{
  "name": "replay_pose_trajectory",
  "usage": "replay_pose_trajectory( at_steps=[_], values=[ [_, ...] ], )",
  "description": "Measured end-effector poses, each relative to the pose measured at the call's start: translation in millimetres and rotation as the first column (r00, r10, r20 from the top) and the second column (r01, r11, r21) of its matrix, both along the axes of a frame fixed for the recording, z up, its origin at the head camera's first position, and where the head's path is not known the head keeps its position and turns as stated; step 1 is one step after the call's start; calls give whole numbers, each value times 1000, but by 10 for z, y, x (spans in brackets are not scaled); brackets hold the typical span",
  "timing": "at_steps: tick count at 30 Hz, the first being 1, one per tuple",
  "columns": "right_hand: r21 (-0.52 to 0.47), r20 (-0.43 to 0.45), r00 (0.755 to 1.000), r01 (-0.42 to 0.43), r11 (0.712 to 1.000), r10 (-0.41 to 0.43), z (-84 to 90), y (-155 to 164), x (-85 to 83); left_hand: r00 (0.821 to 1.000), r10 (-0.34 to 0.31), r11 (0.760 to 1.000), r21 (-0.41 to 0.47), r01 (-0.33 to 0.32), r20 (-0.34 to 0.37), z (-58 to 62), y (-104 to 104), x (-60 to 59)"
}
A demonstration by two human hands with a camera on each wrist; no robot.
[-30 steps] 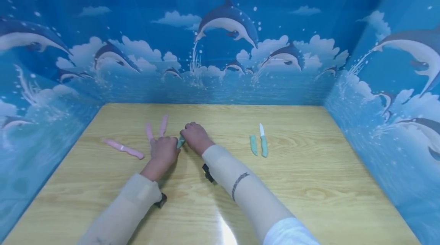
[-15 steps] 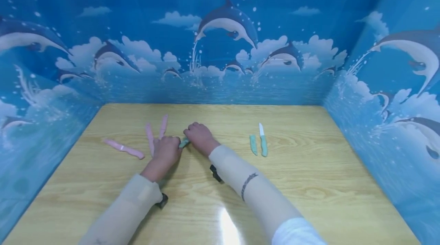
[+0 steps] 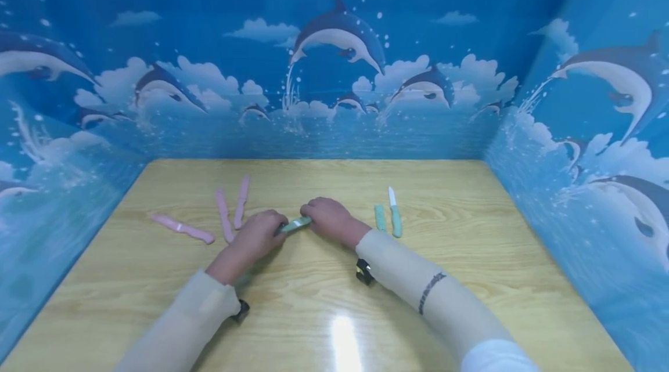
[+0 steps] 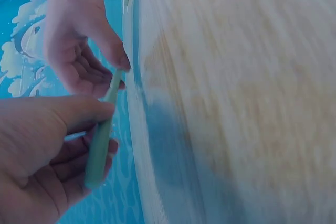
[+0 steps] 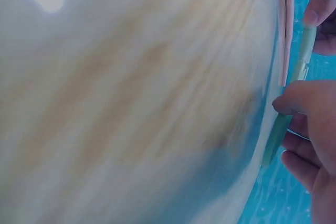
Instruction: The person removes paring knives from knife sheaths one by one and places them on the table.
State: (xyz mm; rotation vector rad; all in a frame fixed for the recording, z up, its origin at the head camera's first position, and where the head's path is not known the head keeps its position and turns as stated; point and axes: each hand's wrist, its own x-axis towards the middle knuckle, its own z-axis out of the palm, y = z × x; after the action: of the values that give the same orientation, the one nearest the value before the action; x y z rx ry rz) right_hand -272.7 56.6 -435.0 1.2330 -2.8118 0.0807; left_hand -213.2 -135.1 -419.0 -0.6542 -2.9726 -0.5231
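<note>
Head view — 3 pink knives (image 3: 224,223), 3 green (image 3: 395,221)

A light wooden desk (image 3: 470,279) with visible grain is seen, closed in on three sides by blue panels printed with dolphins. On its left part three pink pieces are laid: one long pink knife (image 3: 182,228) apart to the left, and two slimmer pink pieces (image 3: 232,210) close together, fanned slightly. On the right part a green sheath (image 3: 380,217) and a green-handled knife (image 3: 394,213) are laid side by side.
</note>
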Motion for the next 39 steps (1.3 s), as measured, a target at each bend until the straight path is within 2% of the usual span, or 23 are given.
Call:
replay_pose_trajectory(
  at_steps=[3,8,12,15,19,23,27,34,39],
  values=[
    [-59,38,999,5,998,-3,35,89,97,998,-51,999,12,52,-40,-14,-6,54],
    [-106,26,1000,6,994,-3,67,203,243,988,-115,992,35,119,-103,-44,-30,130],
    [-136,-4,1000,4,991,-5,76,303,370,968,-175,981,51,186,-178,-69,-37,176],
    [-194,-20,1000,0,981,-4,82,398,487,950,-218,969,69,239,-223,-79,-21,218],
    [-312,-17,1000,1,950,-6,98,528,647,933,-254,953,100,287,-256,-83,30,277],
    [-423,-22,1000,-4,906,-6,130,639,752,919,-251,945,127,300,-304,-53,93,336],
    [-482,-24,999,12,876,-27,181,753,812,907,-228,944,148,296,-355,14,176,402],
    [-546,-61,997,0,838,-40,242,848,890,911,-194,948,169,269,-364,91,267,478],
    [-556,-78,997,-33,831,-12,215,876,875,912,-192,945,181,271,-364,84,278,486]
  ],
)
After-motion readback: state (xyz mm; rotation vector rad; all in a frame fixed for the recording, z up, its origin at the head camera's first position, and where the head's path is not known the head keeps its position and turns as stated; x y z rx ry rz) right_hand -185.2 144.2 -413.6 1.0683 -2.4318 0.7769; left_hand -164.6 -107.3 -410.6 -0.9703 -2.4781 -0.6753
